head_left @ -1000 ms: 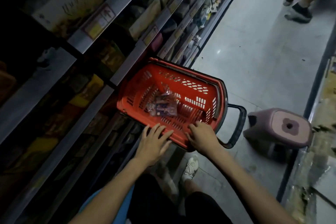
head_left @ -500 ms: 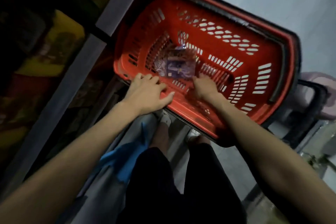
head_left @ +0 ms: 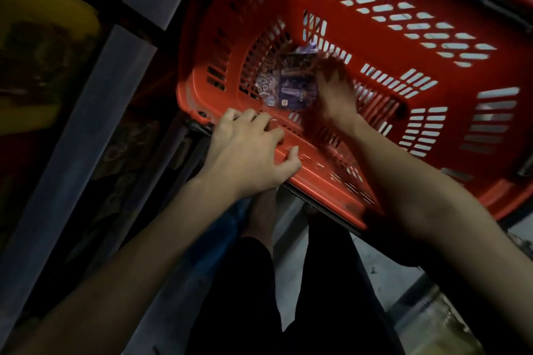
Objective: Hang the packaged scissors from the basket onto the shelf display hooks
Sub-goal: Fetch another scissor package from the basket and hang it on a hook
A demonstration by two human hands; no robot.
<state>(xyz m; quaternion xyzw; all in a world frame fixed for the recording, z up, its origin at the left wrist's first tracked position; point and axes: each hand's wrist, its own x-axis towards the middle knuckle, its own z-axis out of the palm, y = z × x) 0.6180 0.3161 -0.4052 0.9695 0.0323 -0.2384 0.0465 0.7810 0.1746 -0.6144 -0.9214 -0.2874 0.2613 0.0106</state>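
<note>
**A:** What is the right grip doing?

**B:** It's too blurred to tell. The right hand (head_left: pixel 334 92) is down on the basket floor with its fingers against the purple packaged scissors (head_left: pixel 288 86), but I can't say if they have closed on the pack. The left hand (head_left: pixel 248 153) curls its grip over the near rim of the red basket (head_left: pixel 354 37).

**A:** So this is the pick-up step?

**B:** I'd judge so. Next comes a firm pinch on the pack and a lift clear of the wall. Then a turn to the shelf (head_left: pixel 95 112) on the left, though no hooks are in view.
</note>
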